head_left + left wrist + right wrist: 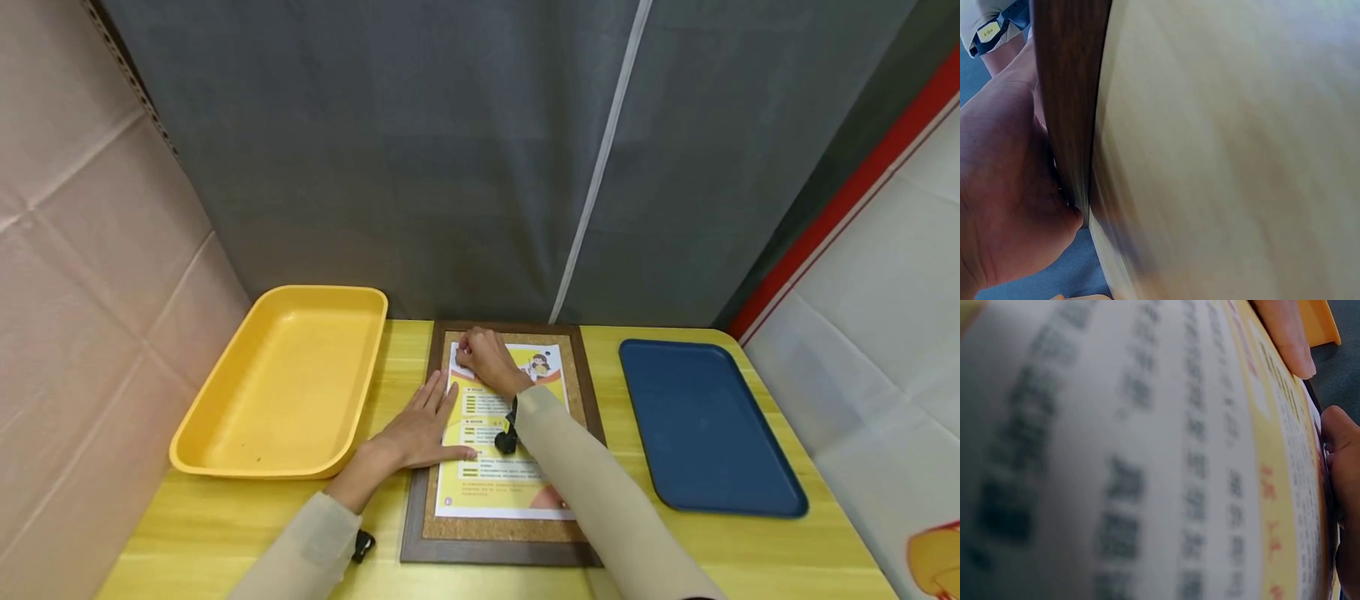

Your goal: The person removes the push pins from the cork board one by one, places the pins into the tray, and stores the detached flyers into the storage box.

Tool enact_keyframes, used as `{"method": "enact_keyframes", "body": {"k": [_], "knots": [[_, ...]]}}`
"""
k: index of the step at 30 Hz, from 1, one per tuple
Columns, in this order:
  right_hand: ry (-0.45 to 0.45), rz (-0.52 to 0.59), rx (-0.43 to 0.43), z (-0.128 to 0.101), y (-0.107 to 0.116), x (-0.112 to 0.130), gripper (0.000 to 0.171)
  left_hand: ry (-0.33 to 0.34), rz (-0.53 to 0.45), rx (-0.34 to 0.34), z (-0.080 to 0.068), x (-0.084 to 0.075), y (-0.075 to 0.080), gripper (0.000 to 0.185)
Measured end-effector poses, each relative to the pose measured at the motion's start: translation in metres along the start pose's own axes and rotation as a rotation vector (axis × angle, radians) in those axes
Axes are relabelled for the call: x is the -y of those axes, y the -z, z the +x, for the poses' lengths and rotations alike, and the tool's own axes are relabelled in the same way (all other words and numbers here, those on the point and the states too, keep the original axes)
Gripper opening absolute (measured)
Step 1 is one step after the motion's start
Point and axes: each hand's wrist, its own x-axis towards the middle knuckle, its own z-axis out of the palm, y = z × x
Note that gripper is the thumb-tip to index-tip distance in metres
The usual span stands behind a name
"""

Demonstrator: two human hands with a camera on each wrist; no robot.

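Note:
A printed yellow-and-white sheet lies on a cork board with a brown wooden frame. My left hand rests spread across the left frame edge and the sheet's left margin, fingers straight. In the left wrist view, that hand lies over the side of the frame. My right hand is at the sheet's top left corner, fingers curled in a pinch; the small thing between them is mostly hidden. A small dark round dot marks the top right corner.
To the left stands a deep yellow tray. A flat dark blue tray lies on the right of the wood-patterned table. A grey curtain hangs behind the table, with pale walls at both sides.

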Motion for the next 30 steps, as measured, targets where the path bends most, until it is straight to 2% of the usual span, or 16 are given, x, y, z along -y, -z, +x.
{"method": "enact_keyframes", "body": {"k": [5,30], "knots": [[0.034,0.002,0.002,-0.0011,-0.0001,-0.0008,0.009,0.014,0.022,0.015,-0.0024,-0.0045,0.0057,0.121],[0.037,0.041,-0.017,-0.0053,-0.0006,-0.0046,0.013,0.015,0.043,0.014,-0.0036,-0.0062,0.0067,0.120]]}}
